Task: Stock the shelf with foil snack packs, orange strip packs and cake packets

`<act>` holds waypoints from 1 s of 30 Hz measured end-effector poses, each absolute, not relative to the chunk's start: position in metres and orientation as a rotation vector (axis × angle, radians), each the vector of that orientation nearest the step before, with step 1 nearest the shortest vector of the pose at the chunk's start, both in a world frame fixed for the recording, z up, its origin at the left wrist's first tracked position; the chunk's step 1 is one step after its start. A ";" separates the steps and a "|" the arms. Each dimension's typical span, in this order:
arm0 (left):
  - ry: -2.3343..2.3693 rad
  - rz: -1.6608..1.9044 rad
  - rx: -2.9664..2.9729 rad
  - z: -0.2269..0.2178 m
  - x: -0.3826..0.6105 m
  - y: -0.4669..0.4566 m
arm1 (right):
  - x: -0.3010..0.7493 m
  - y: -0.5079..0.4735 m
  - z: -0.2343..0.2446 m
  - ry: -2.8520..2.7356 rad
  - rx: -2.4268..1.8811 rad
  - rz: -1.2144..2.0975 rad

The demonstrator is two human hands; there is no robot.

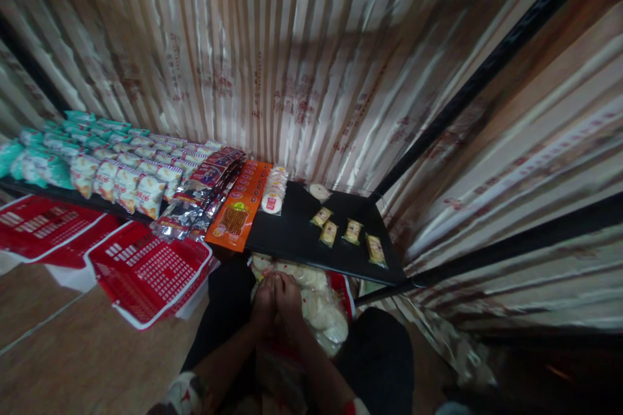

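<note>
**A:** Which containers are on the left?

**B:** Red printed bags (146, 269) lie flat on the wooden floor (58, 350). I cannot tell what is in them.

**A:** And in the middle?

**B:** A plastic bag (318, 311) of pale round cracker packs sits in the person's lap, just below the black shelf (296, 240). The left hand (264, 303) and right hand (291, 298) press side by side on its top, fingers curled. I cannot tell whether they grip anything.

**A:** What is on the shelf?

**B:** From the left there are teal packets (43, 155), white-and-orange packets (126, 185), silver foil packets (204, 191) and an orange packet (238, 207). Then come a row of round white cracker packs (273, 191) and four small yellow packets (341, 230), spaced apart.

**A:** And the room?

**B:** Striped sheeting (292, 45) hangs behind, crossed by dark bars on the right.
</note>
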State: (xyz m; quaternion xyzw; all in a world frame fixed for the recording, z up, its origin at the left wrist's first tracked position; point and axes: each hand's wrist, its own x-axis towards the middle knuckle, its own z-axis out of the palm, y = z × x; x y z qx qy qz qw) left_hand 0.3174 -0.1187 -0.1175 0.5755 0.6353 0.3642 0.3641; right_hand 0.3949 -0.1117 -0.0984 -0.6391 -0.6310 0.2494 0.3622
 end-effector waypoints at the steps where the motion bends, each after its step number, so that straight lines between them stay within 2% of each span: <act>1: 1.635 0.928 1.495 -0.117 0.316 -0.119 | 0.396 -0.112 -0.097 -1.623 -1.641 0.642; 8: 1.604 0.915 1.467 -0.111 0.309 -0.123 | 0.408 -0.114 -0.086 -1.594 -1.581 0.710; 20: 1.395 1.058 1.328 -0.072 0.301 -0.117 | 0.434 -0.111 -0.052 -1.838 -1.599 0.641; 24: 1.316 1.078 1.282 -0.059 0.298 -0.110 | 0.440 -0.110 -0.041 -1.790 -1.498 0.795; 30: 1.269 1.067 1.029 -0.033 0.299 -0.105 | 0.441 -0.116 -0.018 -1.509 -1.292 1.229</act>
